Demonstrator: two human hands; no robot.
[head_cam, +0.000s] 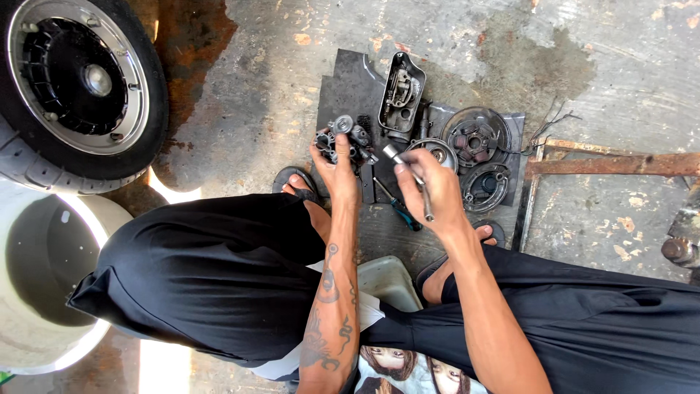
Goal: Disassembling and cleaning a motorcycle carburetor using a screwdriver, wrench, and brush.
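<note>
Stained concrete floor (277,66), you sit low over it on a small stool, knees spread. Far left: scooter wheel (76,80) lying flat, white bucket (44,277) below it, both well apart from the work, so your left side has open room. Dark rubber mat (350,87) spreads ahead of your feet, likely to keep greasy parts off the grit.

Your left hand (341,169) is closed around a small metal gear assembly (344,138), fingers wrapped on its near side, holding it steady on the mat's left part. Just right of it, your right hand (430,191) pinches a slim metal tool (410,175), fingers closed on the shaft, its tip angled toward the assembly; cannot tell if it touches. Blue-handled screwdriver (399,210) lies between your hands, within reach.

Behind: oblong engine cover (401,91) lies open side up, then round drum plates (474,138) clustered on the mat's right part. Rusty metal frame (612,164) borders the mat's right edge, tight room there. Sandalled feet bracket the mat's near edge.
</note>
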